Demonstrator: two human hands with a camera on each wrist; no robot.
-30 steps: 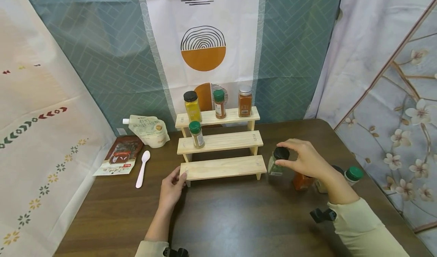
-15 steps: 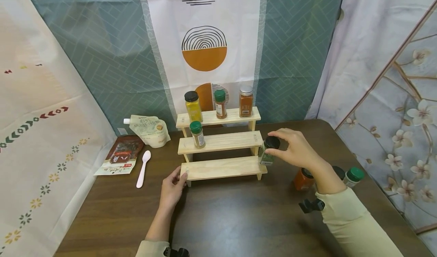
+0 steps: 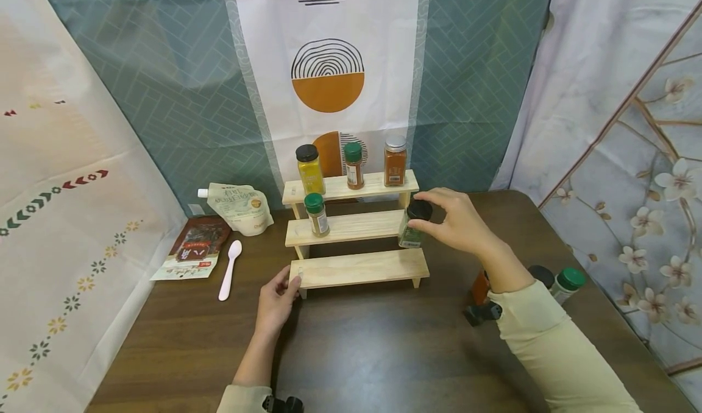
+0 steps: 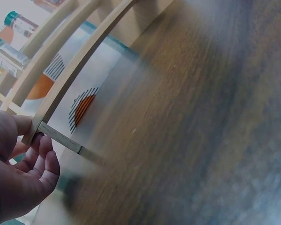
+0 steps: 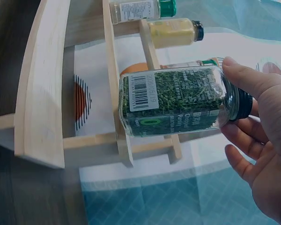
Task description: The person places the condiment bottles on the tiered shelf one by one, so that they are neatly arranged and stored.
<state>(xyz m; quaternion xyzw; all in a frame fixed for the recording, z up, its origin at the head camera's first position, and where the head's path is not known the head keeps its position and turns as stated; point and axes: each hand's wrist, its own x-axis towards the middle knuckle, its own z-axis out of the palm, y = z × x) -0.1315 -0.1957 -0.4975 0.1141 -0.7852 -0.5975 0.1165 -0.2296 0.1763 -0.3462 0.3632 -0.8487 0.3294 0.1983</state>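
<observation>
A three-tier wooden stand (image 3: 359, 269) is positioned on the counter (image 3: 351, 352). The near tier is pinched at its left end between the thumb and fingers of the left hand (image 3: 276, 303). A jar of green flakes (image 3: 409, 237) is grasped at its black cap by the thumb and fingers of the right hand (image 3: 452, 221). The jar is held roughly upright at the right end of the middle tier; contact between its base and the board cannot be confirmed. The left end of the same tier is occupied by a small green-capped jar (image 3: 319, 222). On the far tier, a yellow jar (image 3: 312, 176), a red-brown jar (image 3: 354, 174) and a silver-capped jar (image 3: 395, 168) are arranged from left to right. To the right of the stand, an orange jar (image 3: 479, 288) is partly hidden by the right arm, and a white-labelled jar with a green cap (image 3: 567, 282) is located farther right. To the left, a white spoon (image 3: 229, 270), a brown packet (image 3: 193, 248) and a spouted pouch (image 3: 238, 209) are placed.
</observation>
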